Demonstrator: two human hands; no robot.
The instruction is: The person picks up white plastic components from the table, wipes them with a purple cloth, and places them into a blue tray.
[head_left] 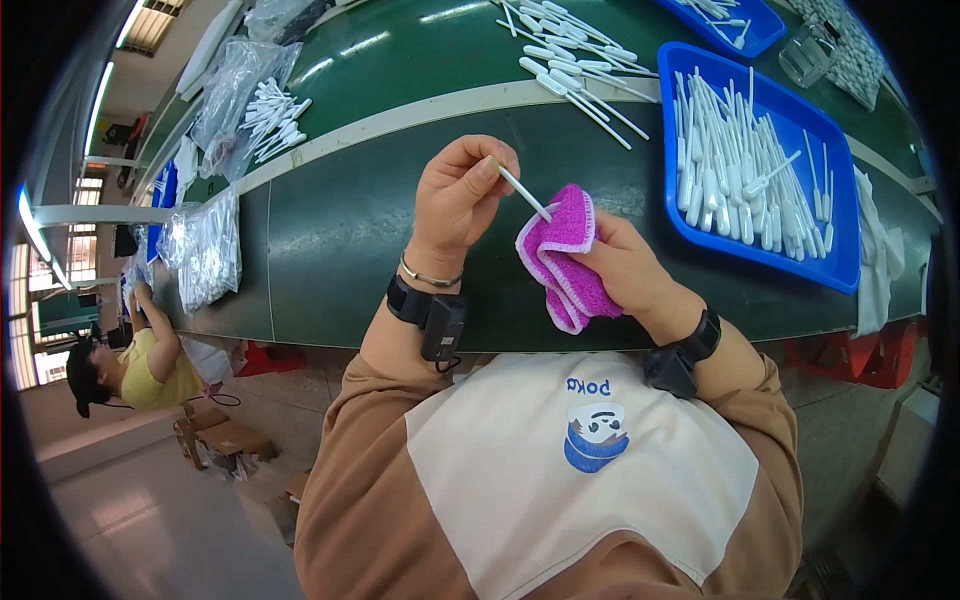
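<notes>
Pinched between the thumb and fingers of my left hand (458, 192) is one end of a slim white plastic dropper pipette (524, 192). Its other end goes into a folded magenta cloth (574, 262) with pale edging, which hides that part. My right hand (632, 270) is closed around the cloth, just right of the left hand, above the green tabletop near its front edge. A blue tray (850, 200) of many similar white pipettes stands to the right of my hands.
Loose pipettes (575, 65) lie beyond the pale strip, and another pile (272, 118) lies at left beside clear plastic bags (205, 245). A second blue tray (765, 30), a clear jar (806, 58) and a white cloth (880, 260) are at right. A person (150, 360) works at far left.
</notes>
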